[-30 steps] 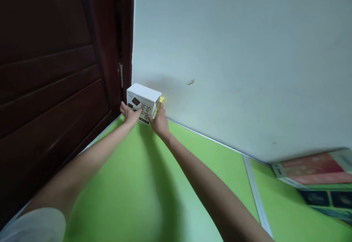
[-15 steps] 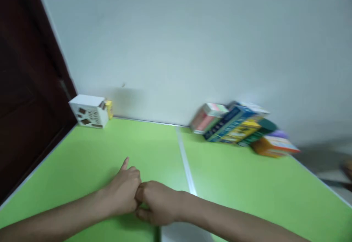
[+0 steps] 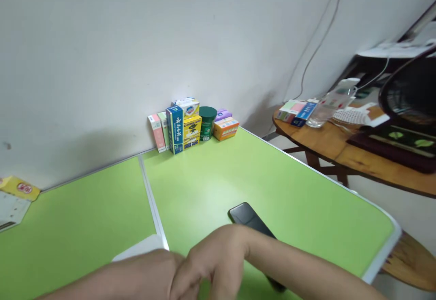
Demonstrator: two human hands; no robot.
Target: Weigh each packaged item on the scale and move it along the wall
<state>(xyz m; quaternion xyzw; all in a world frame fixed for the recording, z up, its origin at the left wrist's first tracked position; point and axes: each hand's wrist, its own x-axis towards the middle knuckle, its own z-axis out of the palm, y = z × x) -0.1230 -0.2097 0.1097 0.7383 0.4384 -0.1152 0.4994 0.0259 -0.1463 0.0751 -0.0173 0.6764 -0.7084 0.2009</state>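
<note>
My right hand bends down at the wrist near the bottom edge, its fingers curled against my left hand. Most of the left hand is cut off by the frame or covered by the right, so its fingers do not show clearly. Under my right forearm lies a black phone, partly covered by the arm. Beyond the left forearm, a flat white thing shows in part on the green table. I cannot make out what it is.
Against the wall stand a pink box, a blue box, yellow boxes, a green tub and an orange box. A yellow carton is far left. At right, a wooden table holds a clear bottle.
The view has swung right, bringing the phone and wooden table into sight. My hands sit lower in the picture, still together. The left hand's raised finger no longer shows.
</note>
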